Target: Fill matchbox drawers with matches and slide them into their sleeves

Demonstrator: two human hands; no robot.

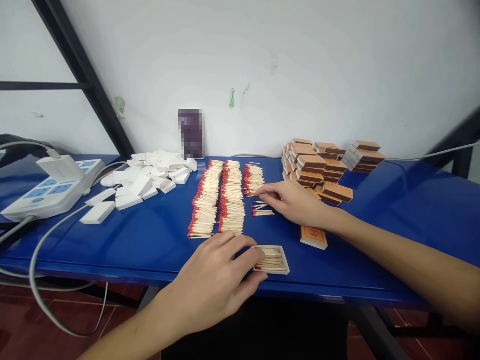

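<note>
My left hand (225,275) grips the left end of a white matchbox tray (285,265) at the table's front edge, thumb on the near side and fingers over the top. Matches (272,259) lie lengthwise in the tray. My right hand (292,200) has its thumb and fingertips pinched at the near end of a short row of red-headed matches (255,177). A few loose matches (263,212) lie below those fingertips. Two longer rows of matches (205,200) run alongside on the left. An orange matchbox sleeve (314,237) lies under my right wrist.
White empty-looking trays (150,175) are heaped at the back left. Stacked matchboxes (315,167) stand at the back right, with a smaller stack (363,156) beyond. A power strip (56,190) with cables occupies the far left of the blue table (405,215). A blurred dark panel (192,134) leans on the wall.
</note>
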